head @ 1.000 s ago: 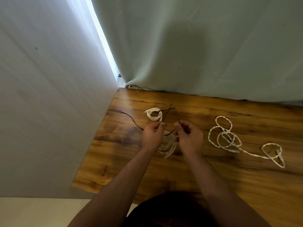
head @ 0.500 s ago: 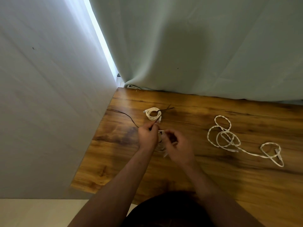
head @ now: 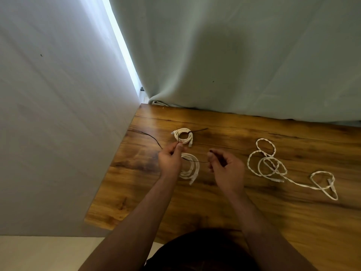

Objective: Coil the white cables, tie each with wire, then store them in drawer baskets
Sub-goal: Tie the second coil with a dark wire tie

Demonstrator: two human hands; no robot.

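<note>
My left hand point(head: 170, 161) grips the coil point(head: 192, 169) and one end of the wire point(head: 195, 161) over the table point(head: 254, 212); my right hand point(head: 227, 169) pinches the other end. I judge the coil light and floppy and the wire thin and springy, so both are best held close to the bundle.

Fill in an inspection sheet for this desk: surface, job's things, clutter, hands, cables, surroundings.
Surface: wooden table, grain showing.
Job's things: tied coil; second coil, not yet tied; spare wire at left.
Clutter: nothing seen.
Hands: left hand and right hand both pinch the wire across the second coil.
Cables: loose cable sprawls uncoiled at right.
Surroundings: curtain behind, wall at left.
</note>
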